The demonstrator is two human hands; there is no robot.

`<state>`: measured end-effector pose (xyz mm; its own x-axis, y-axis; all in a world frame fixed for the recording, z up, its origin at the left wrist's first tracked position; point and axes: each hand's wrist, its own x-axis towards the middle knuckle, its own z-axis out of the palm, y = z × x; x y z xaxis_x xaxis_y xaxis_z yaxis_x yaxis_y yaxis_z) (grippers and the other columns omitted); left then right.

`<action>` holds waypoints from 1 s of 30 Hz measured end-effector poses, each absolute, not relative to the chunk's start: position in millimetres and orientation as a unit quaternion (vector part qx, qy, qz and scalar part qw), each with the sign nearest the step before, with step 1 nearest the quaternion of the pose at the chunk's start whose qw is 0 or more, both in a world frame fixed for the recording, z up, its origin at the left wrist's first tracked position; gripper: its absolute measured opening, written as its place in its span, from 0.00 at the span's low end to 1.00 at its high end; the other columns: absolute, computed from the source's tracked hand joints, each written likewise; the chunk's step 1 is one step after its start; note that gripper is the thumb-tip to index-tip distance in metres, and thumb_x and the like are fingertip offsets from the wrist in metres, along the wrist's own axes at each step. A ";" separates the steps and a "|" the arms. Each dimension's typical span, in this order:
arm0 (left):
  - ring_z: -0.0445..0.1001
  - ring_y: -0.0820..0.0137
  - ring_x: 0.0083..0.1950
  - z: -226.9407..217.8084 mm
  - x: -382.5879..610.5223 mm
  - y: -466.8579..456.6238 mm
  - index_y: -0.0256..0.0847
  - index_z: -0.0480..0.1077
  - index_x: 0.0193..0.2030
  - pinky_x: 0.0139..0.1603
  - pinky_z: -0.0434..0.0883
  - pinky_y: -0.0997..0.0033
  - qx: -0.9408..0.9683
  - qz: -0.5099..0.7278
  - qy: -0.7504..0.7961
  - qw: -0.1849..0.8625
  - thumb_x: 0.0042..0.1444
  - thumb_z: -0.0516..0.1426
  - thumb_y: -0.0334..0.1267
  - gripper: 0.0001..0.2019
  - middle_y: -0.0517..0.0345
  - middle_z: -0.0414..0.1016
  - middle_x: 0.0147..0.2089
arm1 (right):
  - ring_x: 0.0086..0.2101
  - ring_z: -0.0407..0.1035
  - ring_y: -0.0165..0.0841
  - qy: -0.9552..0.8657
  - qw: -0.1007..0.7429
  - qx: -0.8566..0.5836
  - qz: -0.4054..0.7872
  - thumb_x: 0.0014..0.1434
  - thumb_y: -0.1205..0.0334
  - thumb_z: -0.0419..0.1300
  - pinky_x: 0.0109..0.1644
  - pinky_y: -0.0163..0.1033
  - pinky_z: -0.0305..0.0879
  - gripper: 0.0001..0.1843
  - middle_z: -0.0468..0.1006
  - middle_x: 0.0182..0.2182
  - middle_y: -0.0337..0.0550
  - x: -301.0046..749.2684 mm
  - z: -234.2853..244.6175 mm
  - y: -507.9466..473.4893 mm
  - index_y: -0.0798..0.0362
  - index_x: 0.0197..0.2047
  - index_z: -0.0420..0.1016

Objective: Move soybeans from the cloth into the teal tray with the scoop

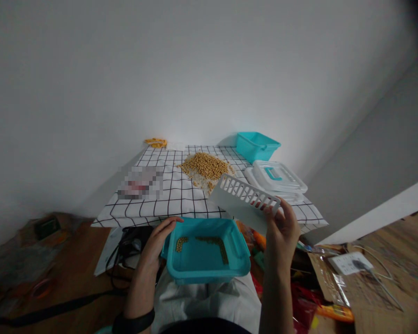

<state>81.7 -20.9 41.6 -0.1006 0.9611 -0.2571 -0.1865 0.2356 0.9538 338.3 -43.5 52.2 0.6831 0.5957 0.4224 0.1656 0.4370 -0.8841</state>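
Observation:
A teal plastic bin [209, 273] rests on the lap against the table's front edge, with some soybeans [181, 243] along its inner bottom edges. My left hand [160, 239] grips its left side, fingers over the rim. My right hand [282, 222] is closed on one end of a white plastic panel with a row of slots [240, 204]. The panel is tilted above the bin's back right, over the table's front edge. Just behind it, a heap of soybeans [209, 166] lies on the table, partly on a clear sheet.
A white checked cloth [174, 199] covers the table. At the right are stacked clear lids [280, 178] and a second teal bin [256, 147]. A yellow item [156, 142] lies at the back left, a blurred-out thing [139, 183] nearer. A power strip [350, 263] is on the floor.

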 end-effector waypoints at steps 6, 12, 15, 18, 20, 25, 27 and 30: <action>0.73 0.65 0.36 42.7 82.5 -19.8 0.43 0.82 0.28 0.37 0.69 0.71 0.359 0.504 0.545 0.566 0.36 0.68 0.46 0.11 0.63 0.80 0.31 | 0.36 0.79 0.40 -0.359 0.764 -0.528 0.095 0.58 0.53 0.67 0.43 0.44 0.72 0.18 0.83 0.34 0.45 340.1 49.9 -40.8 0.54 0.48 0.77; 0.73 0.65 0.35 40.0 82.5 -19.2 0.44 0.81 0.27 0.36 0.68 0.71 0.362 0.509 0.539 0.565 0.37 0.68 0.46 0.11 0.63 0.80 0.30 | 0.38 0.80 0.43 -0.369 0.757 -0.535 0.069 0.59 0.52 0.66 0.47 0.51 0.73 0.18 0.84 0.36 0.48 333.2 49.8 -36.5 0.53 0.49 0.77; 0.73 0.64 0.34 38.7 81.5 -20.0 0.45 0.81 0.28 0.36 0.68 0.70 0.365 0.506 0.536 0.569 0.39 0.68 0.46 0.10 0.63 0.80 0.30 | 0.37 0.80 0.43 -0.378 0.756 -0.531 0.066 0.60 0.53 0.65 0.46 0.50 0.73 0.16 0.84 0.35 0.47 331.5 55.6 -41.1 0.53 0.48 0.77; 0.74 0.63 0.36 37.0 80.0 -19.8 0.45 0.81 0.28 0.35 0.68 0.70 0.374 0.505 0.537 0.564 0.40 0.67 0.45 0.09 0.63 0.79 0.31 | 0.36 0.80 0.42 -0.394 0.752 -0.523 0.077 0.60 0.53 0.65 0.45 0.48 0.74 0.15 0.83 0.34 0.46 332.6 60.3 -46.0 0.52 0.47 0.77; 0.74 0.63 0.36 35.5 78.9 -19.2 0.45 0.81 0.28 0.36 0.67 0.70 0.378 0.505 0.536 0.561 0.40 0.67 0.45 0.09 0.63 0.79 0.31 | 0.36 0.80 0.42 -0.403 0.746 -0.524 0.085 0.60 0.52 0.65 0.45 0.48 0.74 0.16 0.83 0.34 0.46 333.3 60.0 -46.4 0.52 0.48 0.77; 0.73 0.65 0.34 33.0 77.0 -17.4 0.45 0.81 0.29 0.36 0.68 0.70 0.375 0.500 0.531 0.572 0.41 0.67 0.45 0.09 0.64 0.80 0.30 | 0.41 0.80 0.45 -0.392 0.734 -0.551 0.069 0.62 0.51 0.63 0.49 0.51 0.72 0.18 0.83 0.40 0.51 329.0 51.8 -39.3 0.53 0.51 0.76; 0.73 0.66 0.34 32.9 76.9 -16.7 0.45 0.82 0.29 0.37 0.68 0.71 0.376 0.502 0.528 0.572 0.41 0.67 0.45 0.09 0.64 0.80 0.29 | 0.42 0.80 0.45 -0.391 0.730 -0.557 0.061 0.63 0.52 0.63 0.49 0.51 0.72 0.18 0.83 0.43 0.53 326.3 50.0 -36.8 0.53 0.51 0.76; 0.73 0.66 0.33 32.9 77.1 -16.3 0.44 0.81 0.28 0.36 0.68 0.71 0.373 0.504 0.529 0.572 0.40 0.67 0.45 0.10 0.64 0.80 0.29 | 0.41 0.80 0.43 -0.397 0.727 -0.558 0.052 0.63 0.53 0.63 0.47 0.49 0.73 0.17 0.83 0.41 0.51 323.7 50.8 -36.2 0.53 0.50 0.77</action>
